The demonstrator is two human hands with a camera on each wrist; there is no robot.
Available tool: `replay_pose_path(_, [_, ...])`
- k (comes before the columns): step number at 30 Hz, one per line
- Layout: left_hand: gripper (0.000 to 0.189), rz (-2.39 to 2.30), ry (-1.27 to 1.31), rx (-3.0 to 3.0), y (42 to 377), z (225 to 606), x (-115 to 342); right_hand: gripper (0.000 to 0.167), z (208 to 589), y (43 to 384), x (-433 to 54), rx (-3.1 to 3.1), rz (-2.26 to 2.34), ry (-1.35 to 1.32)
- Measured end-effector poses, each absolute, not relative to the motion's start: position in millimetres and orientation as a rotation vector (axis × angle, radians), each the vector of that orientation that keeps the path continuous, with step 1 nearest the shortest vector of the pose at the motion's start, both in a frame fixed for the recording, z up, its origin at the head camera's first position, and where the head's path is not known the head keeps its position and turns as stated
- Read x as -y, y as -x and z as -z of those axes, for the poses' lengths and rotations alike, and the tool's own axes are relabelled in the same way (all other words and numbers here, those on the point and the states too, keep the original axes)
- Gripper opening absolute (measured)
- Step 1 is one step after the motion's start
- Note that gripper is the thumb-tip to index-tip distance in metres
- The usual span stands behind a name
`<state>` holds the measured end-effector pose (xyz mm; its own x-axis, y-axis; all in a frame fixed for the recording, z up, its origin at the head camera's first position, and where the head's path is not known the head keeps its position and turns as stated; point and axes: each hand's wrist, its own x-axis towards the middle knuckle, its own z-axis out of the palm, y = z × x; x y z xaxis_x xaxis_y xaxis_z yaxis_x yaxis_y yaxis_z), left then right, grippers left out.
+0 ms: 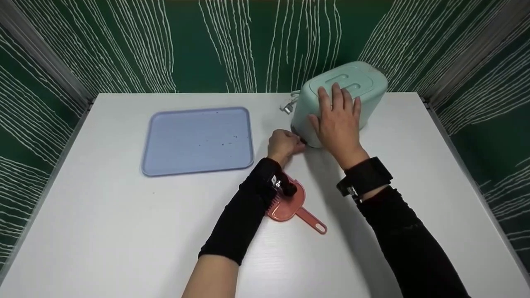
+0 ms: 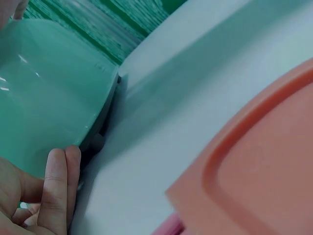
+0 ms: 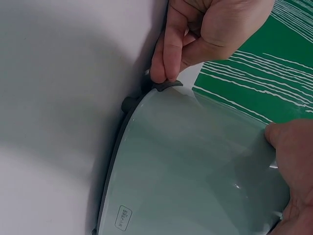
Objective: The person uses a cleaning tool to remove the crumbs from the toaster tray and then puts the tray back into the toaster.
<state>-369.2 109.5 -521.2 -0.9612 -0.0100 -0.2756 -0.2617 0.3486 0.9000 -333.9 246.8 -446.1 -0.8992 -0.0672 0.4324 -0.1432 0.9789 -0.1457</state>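
A mint-green toaster (image 1: pixel 304 111) stands at the back right of the white table, two long shapes on its top. My right hand (image 1: pixel 339 128) lies over its top and near side, fingers spread and mostly straight. At the toaster's lower left end is my left hand (image 1: pixel 283 145), its fingers bent. Seen from the right wrist, those fingertips pinch a dark tab (image 3: pixel 168 85) at the base edge. In the left wrist view two fingers (image 2: pixel 56 178) reach up against the green shell, and the dark underside shows beside them.
Left of the toaster lies a blue tray (image 1: pixel 194 142) with dark crumbs on it. A red dustpan (image 1: pixel 290 207) with a brush sits under my left wrist, its handle toward me. The power plug (image 1: pixel 287 108) rests behind my left hand, near the green wall (image 1: pixel 265 45).
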Motion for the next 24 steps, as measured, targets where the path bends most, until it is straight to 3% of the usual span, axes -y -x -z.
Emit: replay_pose_path(24, [0.009, -1.780, 0.222, -2.279, 370.8, 523.0, -110.6, 0.068, 445.0, 334.1, -248.2, 2.743, -0.243, -0.123])
